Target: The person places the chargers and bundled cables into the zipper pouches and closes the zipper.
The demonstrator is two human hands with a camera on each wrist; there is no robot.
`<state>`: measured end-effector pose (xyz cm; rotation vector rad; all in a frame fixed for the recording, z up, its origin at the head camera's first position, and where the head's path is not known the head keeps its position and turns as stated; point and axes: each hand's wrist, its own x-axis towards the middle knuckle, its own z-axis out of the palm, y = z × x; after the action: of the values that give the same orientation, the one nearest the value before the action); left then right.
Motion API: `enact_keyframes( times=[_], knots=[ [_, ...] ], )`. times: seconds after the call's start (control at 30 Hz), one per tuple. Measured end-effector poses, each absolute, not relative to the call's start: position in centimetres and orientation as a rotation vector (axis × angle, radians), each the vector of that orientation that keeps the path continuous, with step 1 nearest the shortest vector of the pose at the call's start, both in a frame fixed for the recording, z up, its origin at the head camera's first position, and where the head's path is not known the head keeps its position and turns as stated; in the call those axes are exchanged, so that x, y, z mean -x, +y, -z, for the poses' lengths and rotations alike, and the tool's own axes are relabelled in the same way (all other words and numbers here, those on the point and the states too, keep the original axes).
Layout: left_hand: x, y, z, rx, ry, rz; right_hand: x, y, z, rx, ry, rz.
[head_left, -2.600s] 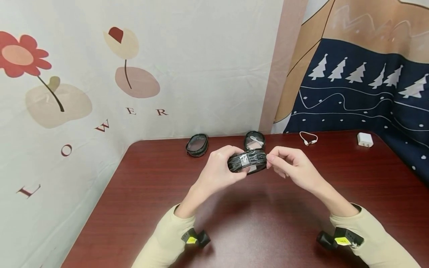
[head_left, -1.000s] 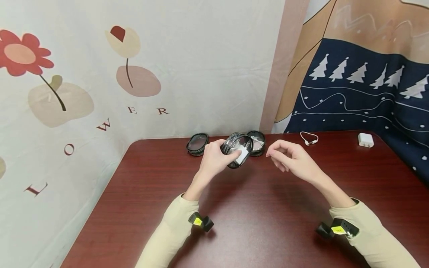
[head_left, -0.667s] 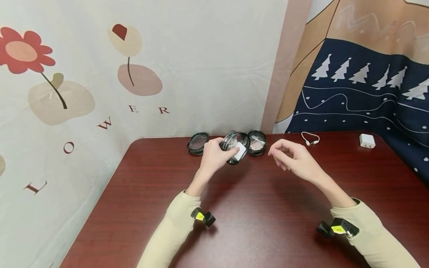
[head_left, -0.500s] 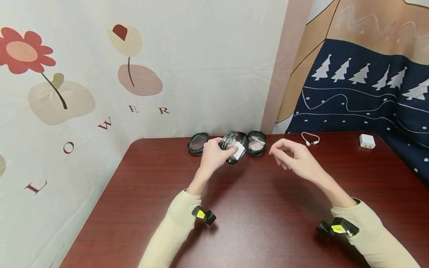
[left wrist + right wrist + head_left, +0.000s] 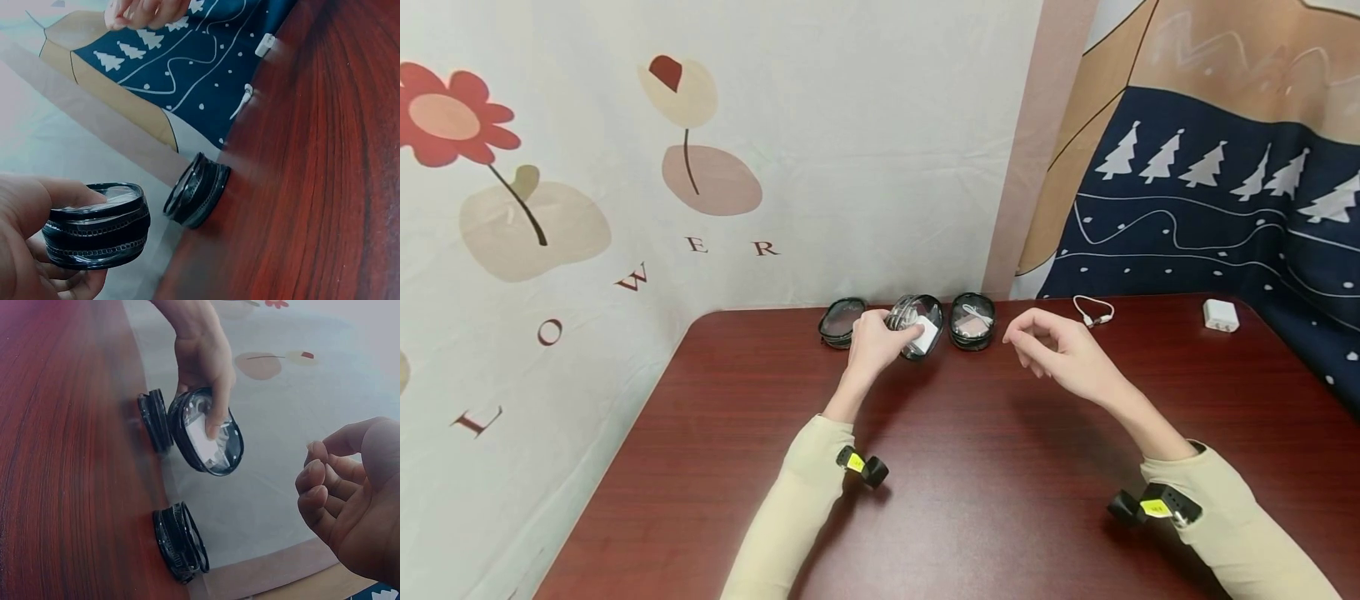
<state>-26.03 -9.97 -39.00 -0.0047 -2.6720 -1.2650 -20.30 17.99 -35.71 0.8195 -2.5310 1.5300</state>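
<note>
So nearest you've got two pale sleeves over the dark red worktop. Past those, the left hand is gripping a round black-rimmed clear case, thumb on its clear face, white block inside. It's tilted and off the worktop, right between the hands but well apart from the right hand, which hovers loosely curled, holding nothing. Far edge, left to right: a similar case, another with a white cord inside, a short white cable, and a white adapter.
</note>
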Motion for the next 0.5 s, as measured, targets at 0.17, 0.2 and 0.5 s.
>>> enact_keyframes(
  times=[0.17, 0.2, 0.5],
  knots=[
    [26.7, -9.9, 39.5, -0.035, -2.687, 1.265, 20.3, 18.0, 35.7, -0.822, -2.533, -1.531],
    [26.9, -9.9, 39.6, -0.041, -2.691, 1.263, 20.3, 18.0, 35.7, -0.821, -2.534, -1.532],
    [28.0, -9.8, 40.7, -0.122, -2.727, 1.359, 20.3, 18.0, 35.8, -0.821, -2.536, -1.539]
  ],
)
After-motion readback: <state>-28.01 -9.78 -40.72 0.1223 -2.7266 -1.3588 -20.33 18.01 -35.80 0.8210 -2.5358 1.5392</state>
